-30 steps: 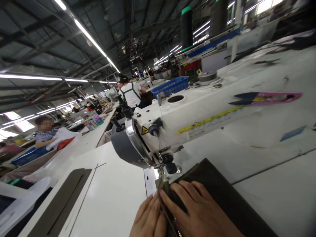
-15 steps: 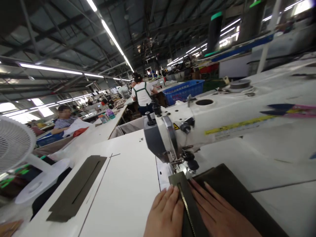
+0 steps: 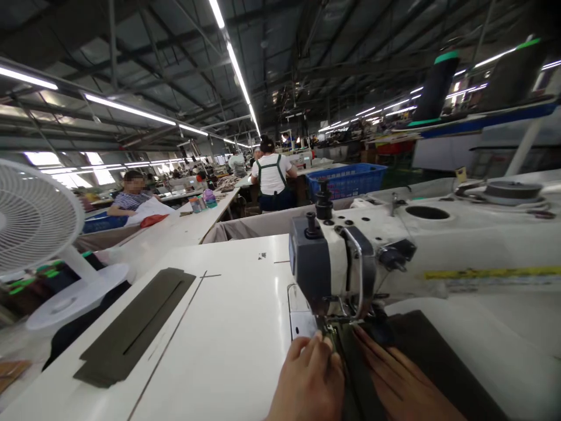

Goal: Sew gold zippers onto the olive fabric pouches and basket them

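Observation:
A dark olive fabric piece [image 3: 362, 374] lies under the head of a white sewing machine [image 3: 339, 263]. Its brass-toothed zipper, plain half a second ago, is now mostly hidden by my fingers. My left hand [image 3: 309, 377] has its fingers bent and pressed together on the strip's left edge, close to the presser foot. Flat on the fabric to the right lies my right hand [image 3: 401, 374], fingers stretched towards the needle area. A wider dark fabric panel [image 3: 432, 345] spreads out beyond the right hand. The needle itself cannot be made out.
Stacked olive fabric pieces [image 3: 135, 327] with a slit lie on the white table [image 3: 219, 345] at left. A white fan [image 3: 39, 216] stands beyond them. Behind the machine are a blue crate [image 3: 346, 180] and a person in a white top [image 3: 272, 175].
The fabric strip has gone further under the machine head, and both hands with it. My left fingers have curled from lying flat. The view has turned a little to the left.

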{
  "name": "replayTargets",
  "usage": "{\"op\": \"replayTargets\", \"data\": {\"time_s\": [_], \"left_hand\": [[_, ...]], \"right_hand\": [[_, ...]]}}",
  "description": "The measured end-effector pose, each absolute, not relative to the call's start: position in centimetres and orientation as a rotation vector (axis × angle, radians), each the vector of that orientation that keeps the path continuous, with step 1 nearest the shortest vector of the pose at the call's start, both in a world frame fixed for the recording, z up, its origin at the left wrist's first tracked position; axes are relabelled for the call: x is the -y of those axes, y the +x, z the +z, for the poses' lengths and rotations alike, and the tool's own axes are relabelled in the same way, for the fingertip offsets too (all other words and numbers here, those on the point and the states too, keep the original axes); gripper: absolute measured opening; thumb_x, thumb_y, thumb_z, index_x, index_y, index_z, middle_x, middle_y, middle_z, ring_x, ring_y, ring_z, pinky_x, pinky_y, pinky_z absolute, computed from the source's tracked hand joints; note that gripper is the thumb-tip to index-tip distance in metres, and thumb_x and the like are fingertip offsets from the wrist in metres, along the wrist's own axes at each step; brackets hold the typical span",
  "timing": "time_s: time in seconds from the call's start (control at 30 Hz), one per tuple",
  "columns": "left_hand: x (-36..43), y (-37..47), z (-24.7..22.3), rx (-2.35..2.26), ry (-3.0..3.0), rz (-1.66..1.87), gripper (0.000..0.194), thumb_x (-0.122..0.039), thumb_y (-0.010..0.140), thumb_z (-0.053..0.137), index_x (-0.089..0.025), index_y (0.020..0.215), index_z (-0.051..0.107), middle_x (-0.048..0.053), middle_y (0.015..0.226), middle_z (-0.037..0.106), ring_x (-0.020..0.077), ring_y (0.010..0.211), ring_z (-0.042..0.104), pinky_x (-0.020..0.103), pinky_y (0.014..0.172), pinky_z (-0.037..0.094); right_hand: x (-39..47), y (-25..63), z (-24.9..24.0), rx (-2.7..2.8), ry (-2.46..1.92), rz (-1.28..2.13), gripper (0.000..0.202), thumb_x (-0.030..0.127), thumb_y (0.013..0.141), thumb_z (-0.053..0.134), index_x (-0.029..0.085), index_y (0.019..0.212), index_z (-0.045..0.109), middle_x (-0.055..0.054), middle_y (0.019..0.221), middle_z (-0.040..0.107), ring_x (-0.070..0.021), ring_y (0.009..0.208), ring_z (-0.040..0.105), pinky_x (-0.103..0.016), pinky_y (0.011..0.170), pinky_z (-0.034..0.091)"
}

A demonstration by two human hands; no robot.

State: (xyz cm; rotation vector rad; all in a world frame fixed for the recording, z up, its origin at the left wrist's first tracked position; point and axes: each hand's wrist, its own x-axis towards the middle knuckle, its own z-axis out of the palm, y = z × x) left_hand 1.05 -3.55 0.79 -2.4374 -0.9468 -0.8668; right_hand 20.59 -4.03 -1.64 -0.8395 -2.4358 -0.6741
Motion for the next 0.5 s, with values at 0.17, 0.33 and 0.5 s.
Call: {"op": "replayTargets", "data": {"time_s": [0.17, 0.33, 0.5], "left_hand": [[3.7, 1.0, 0.5, 0.947, -2.472, -0.888, 0.028, -0.006, 0.09, 0.033, -0.011, 0.084, 0.059, 0.011, 0.092, 0.064, 0.0204, 0.085, 0.064, 0.032, 0.067, 0.055], [3.9, 1.2, 1.3, 0.938, -2.422, -0.933, 0.034, -0.006, 0.092, 0.029, -0.011, 0.08, 0.06, 0.011, 0.09, 0.065, 0.02, 0.078, 0.066, 0.031, 0.064, 0.055], [3.8, 1.2, 1.5, 0.896, -2.411, -0.921, 0.034, -0.006, 0.092, 0.029, -0.01, 0.079, 0.06, 0.01, 0.086, 0.066, 0.0209, 0.077, 0.066, 0.032, 0.063, 0.055]], "right_hand": [[3.7, 20.6, -1.4, 2.494, -0.784, -0.824, 0.046, 0.017, 0.078, 0.04, 0.016, 0.122, 0.055, -0.004, 0.101, 0.068, -0.0206, 0.097, 0.062, -0.03, 0.073, 0.055], [4.0, 20.7, -1.4, 2.48, -0.773, -0.782, 0.05, 0.016, 0.077, 0.039, 0.013, 0.126, 0.05, -0.006, 0.098, 0.069, -0.021, 0.096, 0.063, -0.03, 0.072, 0.055], [4.7, 20.8, -1.3, 2.498, -0.813, -0.753, 0.051, 0.015, 0.077, 0.04, 0.011, 0.126, 0.051, -0.009, 0.103, 0.067, -0.0237, 0.1, 0.061, -0.035, 0.078, 0.054]]}}
